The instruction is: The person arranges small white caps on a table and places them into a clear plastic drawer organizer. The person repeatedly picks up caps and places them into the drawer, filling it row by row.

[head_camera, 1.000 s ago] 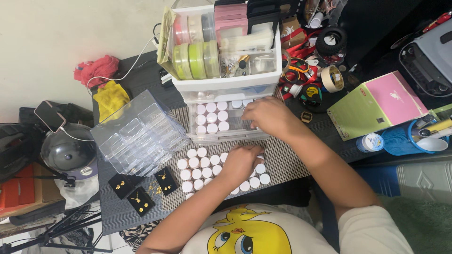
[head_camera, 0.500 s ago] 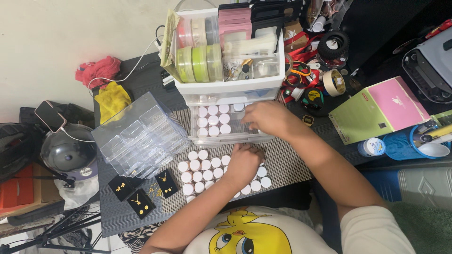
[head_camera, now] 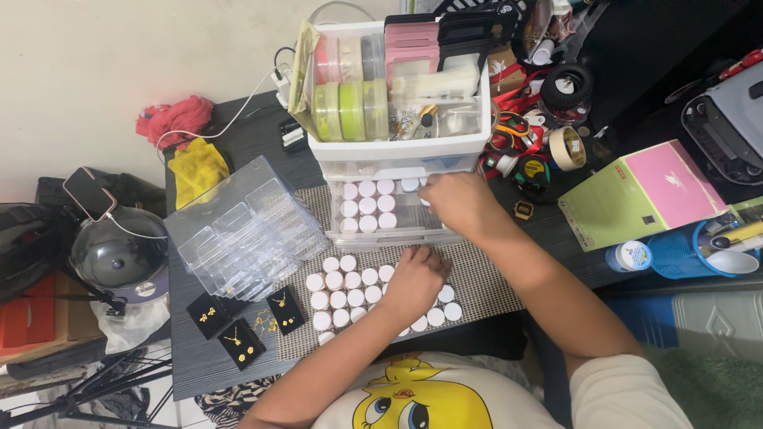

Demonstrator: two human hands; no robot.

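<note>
Several small white-capped jars stand in rows on a checked mat on the dark table. My left hand rests on the right part of these rows, fingers curled over some jars. More white-capped jars fill a clear pulled-out drawer of a white plastic organiser. My right hand reaches into the right end of that drawer, fingers closed inside it; what it grips is hidden.
A stack of clear plastic boxes lies left of the mat. Black jewellery cards with gold pieces sit at the table's front left. A pink-and-green box, tape rolls and a blue basket crowd the right.
My right hand has stayed at the drawer's right end, shifting slightly. My left hand remains on the rows of jars on the mat.
</note>
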